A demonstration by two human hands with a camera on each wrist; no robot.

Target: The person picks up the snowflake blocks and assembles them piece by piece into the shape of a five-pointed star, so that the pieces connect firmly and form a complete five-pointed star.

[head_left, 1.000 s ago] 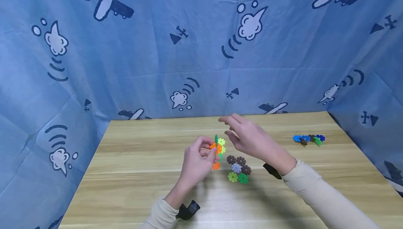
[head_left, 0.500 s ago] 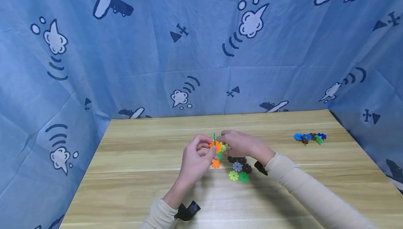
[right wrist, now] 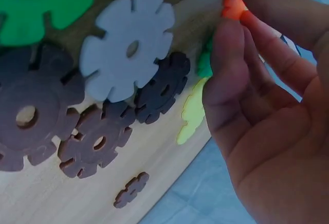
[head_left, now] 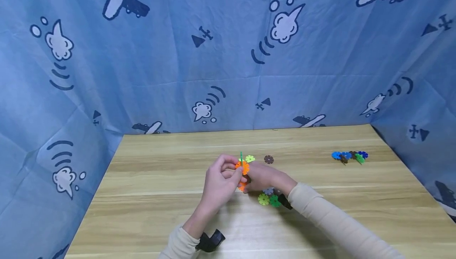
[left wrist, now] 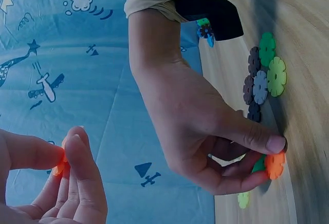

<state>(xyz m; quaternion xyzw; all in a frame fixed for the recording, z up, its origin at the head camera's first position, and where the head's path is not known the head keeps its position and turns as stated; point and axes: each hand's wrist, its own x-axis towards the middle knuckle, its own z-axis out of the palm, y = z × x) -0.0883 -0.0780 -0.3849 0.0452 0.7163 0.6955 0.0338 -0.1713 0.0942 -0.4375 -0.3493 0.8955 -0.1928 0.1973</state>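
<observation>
In the head view my left hand (head_left: 222,176) is raised over the table, pinching an orange notched disc (head_left: 242,167) between thumb and fingers. A thin green disc (head_left: 241,157) stands edge-on at its top. My right hand (head_left: 263,176) is low beside it, partly behind the held pieces. At its fingertips is a second orange disc (left wrist: 276,166), pinched by thumb and fingers close over the table in the left wrist view. A green disc (right wrist: 205,59) and a yellow-green disc (right wrist: 193,113) show right beside those fingers in the right wrist view.
Under my right wrist lies a loose group: a grey disc (right wrist: 128,47), several brown discs (right wrist: 97,139), a yellow-green disc (head_left: 263,199) and a green disc (head_left: 274,201). One brown disc (head_left: 268,159) lies farther back. Joined blue, brown and green discs (head_left: 345,155) sit far right. A blue curtain (head_left: 228,53) hangs behind.
My right hand has come down and left, from above the discs to the orange disc beside my left hand. The far brown disc is uncovered. My left hand has stayed nearly still, keeping its disc.
</observation>
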